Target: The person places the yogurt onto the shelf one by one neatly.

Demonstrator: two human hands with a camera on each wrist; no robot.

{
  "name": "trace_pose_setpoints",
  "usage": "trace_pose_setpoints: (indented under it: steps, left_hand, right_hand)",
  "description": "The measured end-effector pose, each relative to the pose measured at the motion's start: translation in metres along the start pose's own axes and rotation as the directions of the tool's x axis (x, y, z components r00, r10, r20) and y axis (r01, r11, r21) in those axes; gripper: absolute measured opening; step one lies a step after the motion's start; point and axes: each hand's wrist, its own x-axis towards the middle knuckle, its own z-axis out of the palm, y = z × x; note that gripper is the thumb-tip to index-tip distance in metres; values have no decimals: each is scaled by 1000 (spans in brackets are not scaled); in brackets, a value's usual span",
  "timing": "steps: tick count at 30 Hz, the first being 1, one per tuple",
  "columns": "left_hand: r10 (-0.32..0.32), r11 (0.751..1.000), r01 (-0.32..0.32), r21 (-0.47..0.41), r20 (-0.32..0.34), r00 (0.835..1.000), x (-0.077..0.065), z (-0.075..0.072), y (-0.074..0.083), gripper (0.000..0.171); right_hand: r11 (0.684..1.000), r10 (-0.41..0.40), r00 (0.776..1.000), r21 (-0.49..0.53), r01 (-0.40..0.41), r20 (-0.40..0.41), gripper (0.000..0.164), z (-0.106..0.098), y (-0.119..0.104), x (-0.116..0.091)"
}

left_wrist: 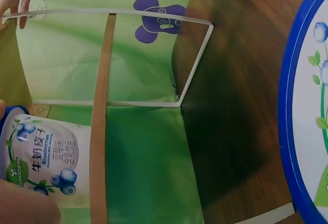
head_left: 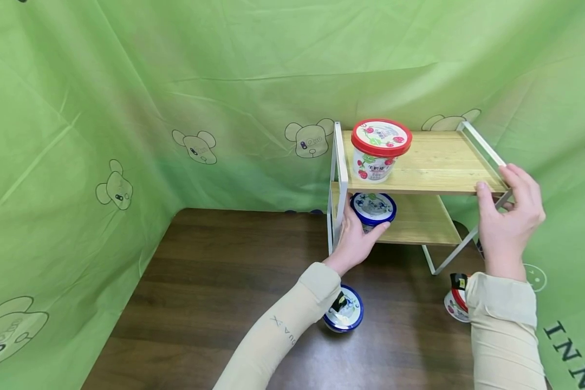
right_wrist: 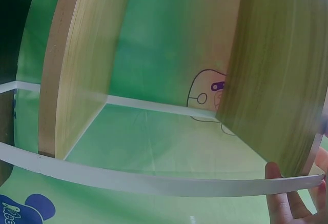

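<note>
My left hand (head_left: 355,242) holds a tub with a blue lid (head_left: 373,207) at the left end of the lower shelf (head_left: 414,222). In the left wrist view the tub (left_wrist: 56,155) shows blueberries on its white side, and its base is right at the shelf board (left_wrist: 100,116). Around the front right corner of the two-tier rack (head_left: 434,162), my right hand (head_left: 512,219) grips the white frame. Its fingers (right_wrist: 279,203) reach round the frame bar (right_wrist: 154,184) in the right wrist view.
A red-lidded strawberry tub (head_left: 380,149) stands on the top shelf at its left. Another blue-lidded tub (head_left: 347,311) is on the dark wooden table (head_left: 195,303), partly behind my left sleeve. By my right sleeve stands another red-lidded tub (head_left: 455,306). Green cloth (head_left: 253,65) hangs behind.
</note>
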Motion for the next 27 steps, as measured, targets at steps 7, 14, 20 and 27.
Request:
trace_pose_setpoints:
  steps: [7,14,20,27]
  left_hand:
    - [40,999,-40,12,-5,999,4,0,-1,102]
    - [48,998,-48,27,-11,999,7,0,1,107]
    - [70,996,-70,54,16,997,1,-6,11,120]
    - [105,991,-110,81,73,992,-13,-15,24,115]
  right_hand:
    - [1000,-1,1000,-9,1,3,37,0,0,0]
    - [1000,-6,1000,-11,6,0,37,0,0,0]
    - [1000,-2,1000,-4,2,-5,37,0,-1,0]
    - [1000,1,1000,-3,-1,-2,37,0,-3,-1]
